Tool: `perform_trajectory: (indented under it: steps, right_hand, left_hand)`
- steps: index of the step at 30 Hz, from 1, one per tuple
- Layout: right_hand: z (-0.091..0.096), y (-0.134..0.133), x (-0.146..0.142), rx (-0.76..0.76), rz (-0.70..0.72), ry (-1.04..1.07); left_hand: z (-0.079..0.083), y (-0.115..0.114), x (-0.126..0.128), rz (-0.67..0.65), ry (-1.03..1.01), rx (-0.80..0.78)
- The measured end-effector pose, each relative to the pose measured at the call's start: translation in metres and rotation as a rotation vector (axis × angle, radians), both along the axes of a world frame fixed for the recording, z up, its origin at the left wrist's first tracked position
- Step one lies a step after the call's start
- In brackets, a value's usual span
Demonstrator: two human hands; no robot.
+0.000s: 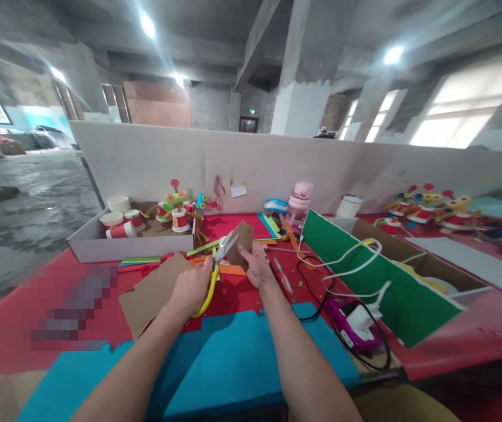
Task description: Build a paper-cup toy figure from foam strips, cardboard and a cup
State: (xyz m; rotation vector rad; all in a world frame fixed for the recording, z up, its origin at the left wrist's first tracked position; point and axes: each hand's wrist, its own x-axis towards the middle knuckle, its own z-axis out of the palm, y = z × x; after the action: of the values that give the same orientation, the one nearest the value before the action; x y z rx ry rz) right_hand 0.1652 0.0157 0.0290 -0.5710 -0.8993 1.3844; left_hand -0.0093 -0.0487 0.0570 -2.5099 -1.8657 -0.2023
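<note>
Holding yellow-handled scissors (218, 258) in the left hand (192, 287), fingers (204, 266) curled tight around the handle loops, blades parted and pointing up and away from the knuckles. Pinching a small brown cardboard piece (243, 239) in the right hand (257, 266), thumb and forefinger pressed on its lower edge, remaining fingers folded beneath.

Cardboard piece upright in the air, just above the right fingertips and right at the open blades, its left edge against or between them; hard to tell which.

Under the left fingers, flat on the red surface (13, 328), a larger brown cardboard sheet (152, 296). Nearer than both wrists, a blue foam sheet (233, 357). Beyond the left fingers, a white box (101, 249) with paper cups (119, 218) and a cup-built toy figure (174, 208) inside.

Just past the right fingers, coloured paper strips (272, 225) and a pink bottle (299, 202). To the right of the right fingers, a green board (365, 275) leaning on a carton (431, 264), a white cable (348, 269) draped across it, and a purple tool (348, 328) lower down, well apart from the hand.
</note>
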Motion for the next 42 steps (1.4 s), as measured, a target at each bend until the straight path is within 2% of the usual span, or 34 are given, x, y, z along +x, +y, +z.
perform_trajectory:
  steps: [8,27,37,42]
  right_hand:
    - [0.000,-0.001,-0.001,0.011,0.024,0.021]
    - [0.003,0.000,0.010,0.025,0.025,-0.082]
    - [0.000,0.002,0.016,0.030,0.045,-0.114]
    - [0.000,0.004,0.021,0.010,-0.008,-0.141]
  left_hand:
    - [-0.007,0.005,0.001,0.013,-0.009,0.031]
    - [0.004,-0.001,0.007,0.032,0.078,-0.034]
    - [-0.002,0.002,0.007,0.015,0.050,-0.026]
    - [0.000,0.000,0.006,-0.016,0.069,-0.038]
